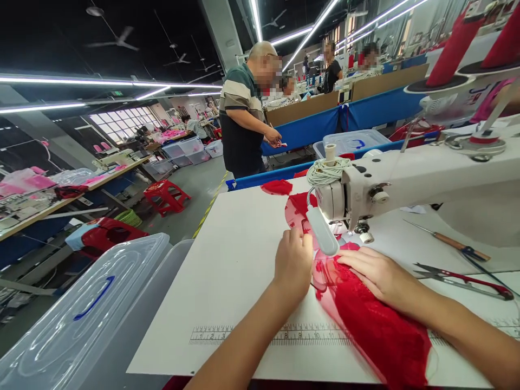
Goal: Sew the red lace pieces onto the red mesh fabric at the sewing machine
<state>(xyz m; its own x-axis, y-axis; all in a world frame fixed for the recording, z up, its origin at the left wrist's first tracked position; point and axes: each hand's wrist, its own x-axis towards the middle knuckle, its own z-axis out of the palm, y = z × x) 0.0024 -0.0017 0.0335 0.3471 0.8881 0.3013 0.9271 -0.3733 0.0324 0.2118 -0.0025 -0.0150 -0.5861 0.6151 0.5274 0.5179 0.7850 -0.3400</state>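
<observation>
Red fabric (pixel 365 309), part sheer mesh and part dense, lies across the white sewing table and hangs over its front edge. My left hand (pixel 294 262) is closed in a pinch at the left edge of the sheer part, beside the needle area. Stretched out flat, the fingers of my right hand (pixel 377 271) rest on the dense part. The sewing machine (pixel 349 189) stands just beyond both hands, its needle hidden behind a small white lamp (pixel 323 230). More red mesh pieces (pixel 298 208) lie behind the lamp.
Thread snips (pixel 463 279) and a wooden-handled awl (pixel 459 244) lie right of my right hand. A ruler scale (pixel 304 334) runs along the table front. A lidded clear plastic bin (pixel 77 303) stands at the left. One person (pixel 244 114) stands beyond the table.
</observation>
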